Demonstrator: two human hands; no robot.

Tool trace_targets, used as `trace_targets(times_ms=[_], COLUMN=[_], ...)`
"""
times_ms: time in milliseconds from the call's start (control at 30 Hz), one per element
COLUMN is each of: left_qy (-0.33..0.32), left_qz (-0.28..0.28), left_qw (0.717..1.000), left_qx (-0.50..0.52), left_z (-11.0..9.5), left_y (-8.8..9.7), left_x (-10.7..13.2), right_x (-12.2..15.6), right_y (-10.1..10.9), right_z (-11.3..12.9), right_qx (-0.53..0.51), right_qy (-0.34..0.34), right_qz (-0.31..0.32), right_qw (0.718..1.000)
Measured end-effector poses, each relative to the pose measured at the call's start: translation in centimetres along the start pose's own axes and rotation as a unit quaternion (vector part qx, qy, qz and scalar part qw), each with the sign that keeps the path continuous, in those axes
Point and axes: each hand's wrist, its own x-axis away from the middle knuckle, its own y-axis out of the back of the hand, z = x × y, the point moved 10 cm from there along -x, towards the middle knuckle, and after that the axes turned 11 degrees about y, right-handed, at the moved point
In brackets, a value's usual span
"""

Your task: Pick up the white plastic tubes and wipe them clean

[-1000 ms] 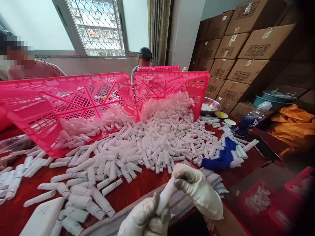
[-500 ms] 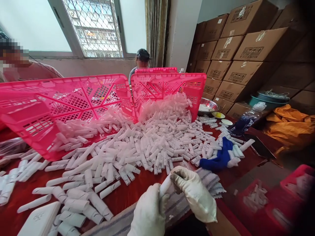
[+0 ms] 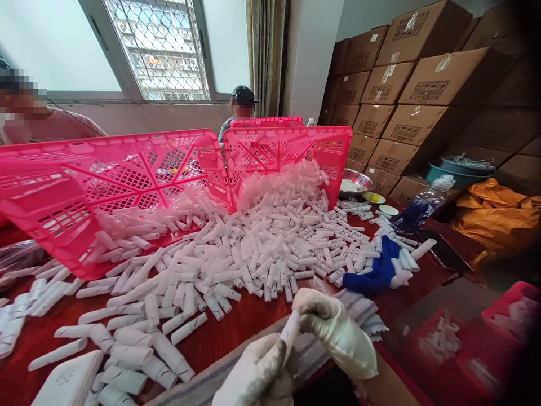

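Observation:
A small white paper-like roll [image 3: 289, 337] is held tilted between my two hands, above a striped towel at the table's near edge. My left hand [image 3: 258, 369], in a white work glove, closes around its lower part, with the thumb along the side. The gloved fingertips of my right hand [image 3: 333, 330] pinch its upper end; those fingertips look grey and soiled. My hands cover part of the roll, and its contents do not show. Beyond them spreads a large heap of similar white rolls [image 3: 253, 242], many with dark marks.
Two pink crates [image 3: 160, 175] lie tipped behind the heap. A blue cloth [image 3: 374, 270], a bottle [image 3: 425, 206] and a metal bowl [image 3: 359, 183] sit to the right. A white box-shaped device [image 3: 67, 380] lies front left. Cartons [image 3: 418, 127] are stacked behind; two people sit beyond the crates.
My left hand has slid down slightly and turned, its thumb now over the roll. The right fingertips keep hold of the upper end, and less of the roll shows.

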Motion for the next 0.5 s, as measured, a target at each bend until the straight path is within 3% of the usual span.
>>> trace_targets(times_ms=[100,200,267,333,400,433,500], left_qy=[0.028,0.02,0.012,0.002,-0.016,-0.033,-0.084], left_qz=[0.079,0.066,0.054,0.042,-0.012,-0.054,-0.143], left_qw=[0.991,0.986,0.991,0.999,0.989,0.967,0.89], left_qx=[0.103,0.149,0.123,0.024,-0.148,-0.246,-0.424], left_z=[-0.1,-0.4,-0.3,0.2,0.6,0.4,-1.3], left_y=[-1.5,-1.5,-1.9,-2.6,-2.4,-1.9,-0.2], left_x=[0.8,0.9,0.5,0.0,-0.6,-0.8,-0.5], right_x=[0.2,0.6,1.1,2.1,4.1,5.4,8.3], right_y=[-0.1,-0.5,-0.8,-0.5,1.2,2.7,6.7], right_z=[0.6,0.4,0.1,-0.7,-2.2,-3.0,-4.1], right_qx=[-0.032,-0.038,-0.026,-0.004,0.026,0.048,0.111], right_qy=[0.031,0.019,0.008,-0.019,-0.069,-0.099,-0.153], right_qz=[0.035,0.05,0.049,0.03,-0.011,-0.038,-0.099], right_qw=[0.998,0.998,0.998,0.999,0.997,0.993,0.977])
